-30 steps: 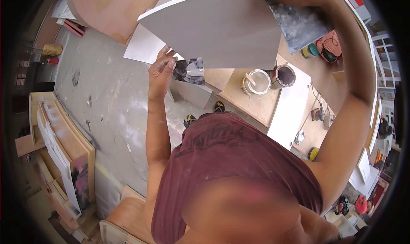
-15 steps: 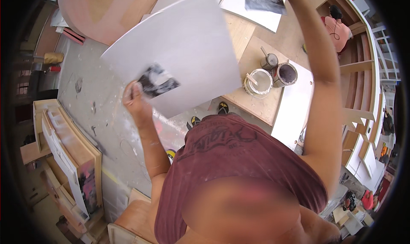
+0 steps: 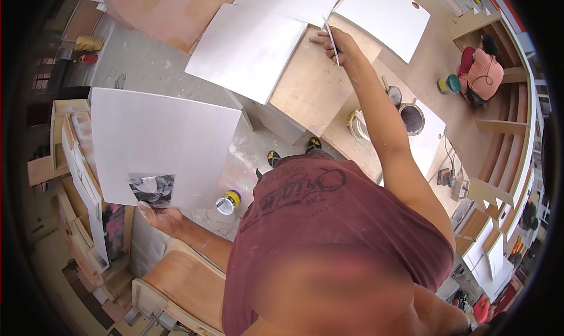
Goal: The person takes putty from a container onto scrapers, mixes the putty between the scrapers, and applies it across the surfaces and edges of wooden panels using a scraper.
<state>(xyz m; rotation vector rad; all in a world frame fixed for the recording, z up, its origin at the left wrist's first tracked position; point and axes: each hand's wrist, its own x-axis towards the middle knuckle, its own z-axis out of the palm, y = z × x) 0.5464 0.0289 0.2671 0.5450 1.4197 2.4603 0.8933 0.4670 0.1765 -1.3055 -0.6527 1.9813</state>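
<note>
- Plywood tabletop [image 3: 305, 95], pale brown, upper centre; carries flat white panels and paint pots.
- Large white square panel [image 3: 161, 145], held out to the person's left over the grey concrete floor [image 3: 147, 66], tilted, lower edge near the left hand. Well apart from the tabletop.
- Second white panel [image 3: 249, 51] lies flat on the tabletop's left part, one corner overhanging the edge. Third white panel [image 3: 385, 16] w/ a small hole near its corner lies further right, beyond the right hand.
- Wooden shelf units [image 3: 70, 160], light wood, stand at far left, just behind the held panel.
- Other person in a pink top [image 3: 484, 71] sits on the floor, upper right, near a green-lidded tin; not involved w/ the panels.
- Open paint pots [image 3: 411, 117], round, dark inside, sit on the tabletop beside the right forearm.
- Left hand [image 3: 160, 215]: grip closed on the large panel's lower edge, pinching it together w/ a black-and-white smeared rag or paper [image 3: 151, 189].
- Right hand [image 3: 333, 42]: arm stretched fwd over the tabletop, grip closed round a thin flat white strip [image 3: 330, 36], seen edge-on; can't tell what the strip is.
- Small yellow-and-black can [image 3: 228, 202] on the floor, just below the held panel's right corner.
</note>
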